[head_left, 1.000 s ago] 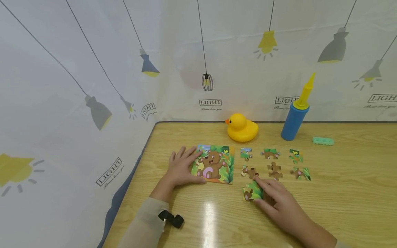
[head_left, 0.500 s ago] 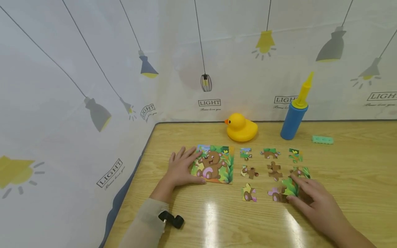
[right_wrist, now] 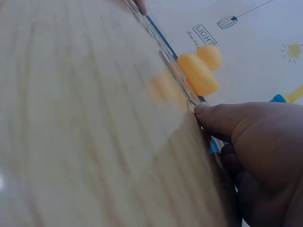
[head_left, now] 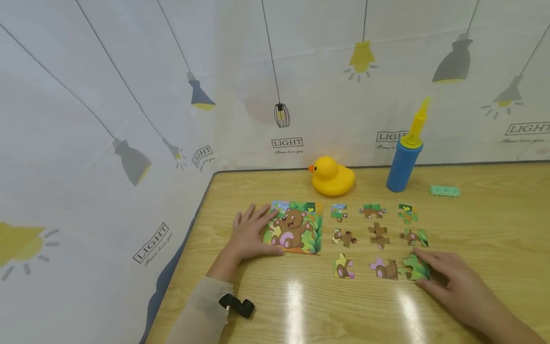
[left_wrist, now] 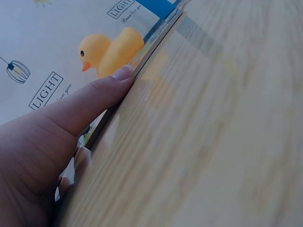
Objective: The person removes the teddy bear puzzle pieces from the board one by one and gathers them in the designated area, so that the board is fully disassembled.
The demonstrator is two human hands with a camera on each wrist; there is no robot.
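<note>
A bear picture puzzle board lies flat on the wooden table. My left hand rests flat on the board's left edge with its fingers straight; in the left wrist view its thumb lies along the board's edge. To the right, several loose puzzle pieces are laid out in rows. My right hand pinches a green leafy piece at the bottom right of those rows, flat on the table. In the right wrist view the thumb presses against that piece's edge.
A yellow rubber duck, a blue and yellow hand pump and a small green brick stand along the table's back edge. A lamp-printed curtain hangs behind and to the left. The table's left edge runs close to my left forearm.
My right hand has slid the green piece rightwards along the bottom row, from its left end to its right end. The left hand has stayed on the board.
</note>
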